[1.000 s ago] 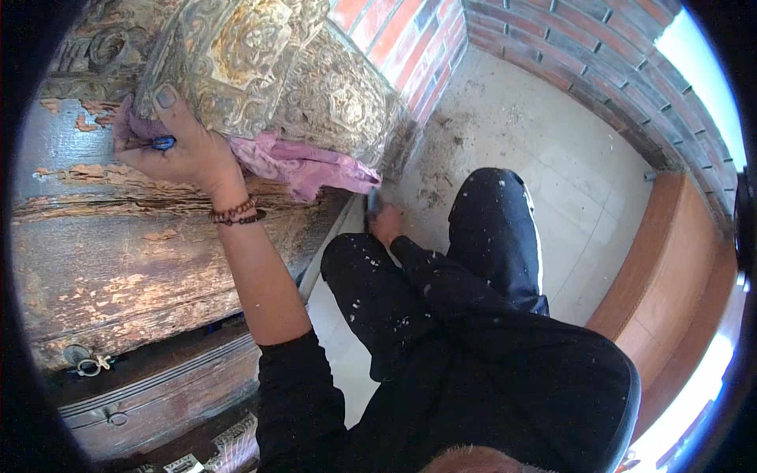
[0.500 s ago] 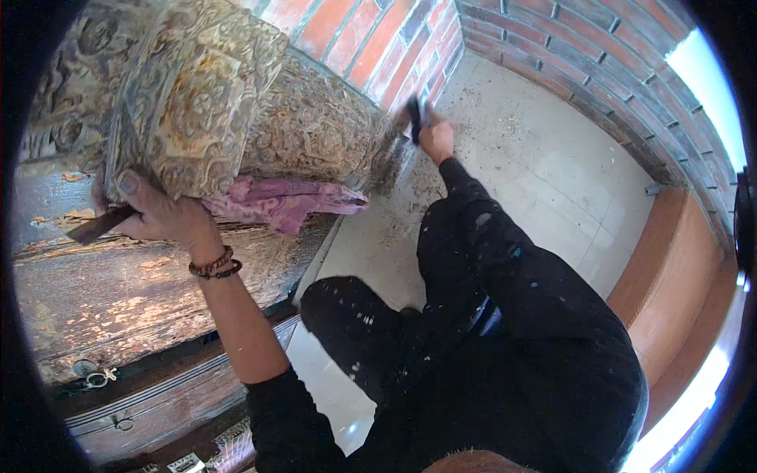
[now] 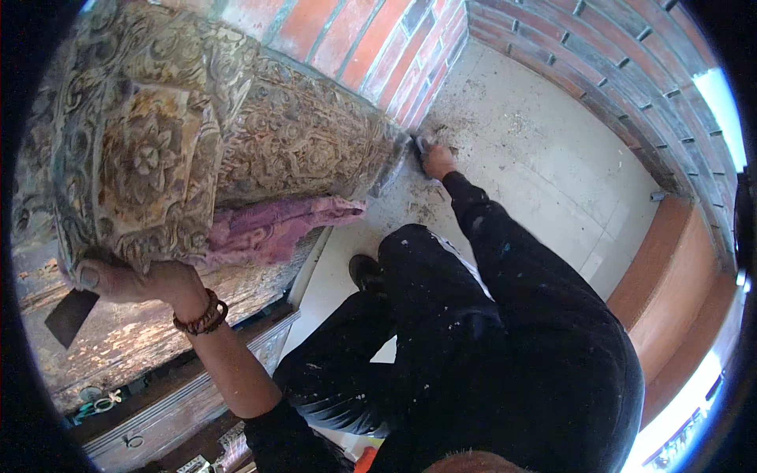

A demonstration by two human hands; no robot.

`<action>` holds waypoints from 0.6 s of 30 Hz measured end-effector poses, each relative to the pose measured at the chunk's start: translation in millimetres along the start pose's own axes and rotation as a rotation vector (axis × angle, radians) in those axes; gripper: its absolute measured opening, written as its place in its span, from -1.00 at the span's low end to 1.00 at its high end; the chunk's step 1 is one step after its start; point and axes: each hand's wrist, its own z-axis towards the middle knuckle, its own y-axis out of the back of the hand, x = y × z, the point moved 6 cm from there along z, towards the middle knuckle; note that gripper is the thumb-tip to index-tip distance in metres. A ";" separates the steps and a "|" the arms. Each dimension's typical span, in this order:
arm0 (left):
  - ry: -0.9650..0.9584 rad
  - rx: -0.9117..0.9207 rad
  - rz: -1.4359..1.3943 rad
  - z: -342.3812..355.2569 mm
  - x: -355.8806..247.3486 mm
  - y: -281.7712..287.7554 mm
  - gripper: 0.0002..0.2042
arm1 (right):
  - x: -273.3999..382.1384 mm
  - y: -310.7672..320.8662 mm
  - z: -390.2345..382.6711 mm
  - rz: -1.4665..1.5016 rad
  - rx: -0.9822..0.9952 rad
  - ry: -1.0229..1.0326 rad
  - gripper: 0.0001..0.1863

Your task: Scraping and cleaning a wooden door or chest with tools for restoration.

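Note:
A long carved wooden piece (image 3: pixel 296 142) with a raised flower panel lies at the left, its right end near the brick wall. At its lower left edge is my left hand (image 3: pixel 146 282), closed on a thin, dark, flat rectangular piece (image 3: pixel 71 317) that sticks out below the thumb. Those fingers also touch the carving and are partly hidden by it. Beyond the carving's right end, low over the tiles, my right hand (image 3: pixel 438 161) is closed round a small dark tool (image 3: pixel 419 147); its kind is unclear. A pinkish-purple cloth (image 3: pixel 276 229) lies under the carving.
Worn, flaking wooden boards (image 3: pixel 126 335) lie beneath the carving, above a drawer front (image 3: pixel 158 430) with a ring pull. Debris (image 3: pixel 465 102) is scattered over the pale tiled floor (image 3: pixel 568 189). Brick walls (image 3: pixel 347 39) meet at the far corner. Brown wooden boards (image 3: pixel 670 276) stand at the right.
My right hand has come down with its tool, lower beside the carving's end. The carving and my left hand appear further left in view. My legs have shifted, and a black shoe now shows.

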 end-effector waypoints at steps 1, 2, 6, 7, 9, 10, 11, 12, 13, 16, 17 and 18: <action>-0.187 0.082 0.070 -4.8 1.4 4.0 -0.51 | -3.0 -7.4 7.0 -0.285 0.207 0.014 -0.48; -0.187 0.083 0.068 -2.8 15.9 13.4 -0.51 | -3.1 -7.0 8.0 -0.285 0.205 0.011 -0.48; -0.137 0.039 0.117 -6.3 31.9 36.1 -0.42 | 55.6 34.0 -36.7 0.517 -0.373 -0.110 -0.55; -0.069 -0.036 0.068 -6.1 23.8 22.1 -0.47 | 40.3 5.8 -44.7 0.469 -0.287 -0.214 -0.51; 0.003 -0.114 -0.013 -4.5 1.2 -2.8 -0.52 | -2.2 -61.2 -67.1 0.205 0.031 -0.181 -0.45; 0.110 -0.085 -0.128 -4.5 -3.5 -17.1 -0.52 | -22.9 -91.4 -82.5 -0.012 0.270 -0.048 -0.44; 0.203 -0.055 -0.181 -5.5 1.1 -9.4 -0.52 | -4.6 -95.5 -98.9 0.000 0.297 -0.023 -0.44; 0.200 -0.060 -0.150 -6.6 9.6 4.7 -0.52 | 25.1 -82.3 -114.2 0.064 0.307 0.155 -0.46; 0.085 -0.045 -0.057 -5.1 10.2 16.7 -0.51 | 49.5 -69.2 -124.9 0.125 0.306 0.326 -0.48; -0.073 -0.029 0.088 -4.9 -4.3 6.2 -0.50 | 48.7 -100.7 -148.2 -0.092 0.676 0.670 -0.60; -0.134 -0.032 0.168 -2.8 -13.8 -0.2 -0.50 | 39.9 -109.1 -144.4 -0.101 0.676 0.665 -0.60; -0.125 -0.031 0.153 -1.6 -16.7 -6.9 -0.50 | 29.4 -117.5 -139.7 -0.014 0.533 0.763 -0.62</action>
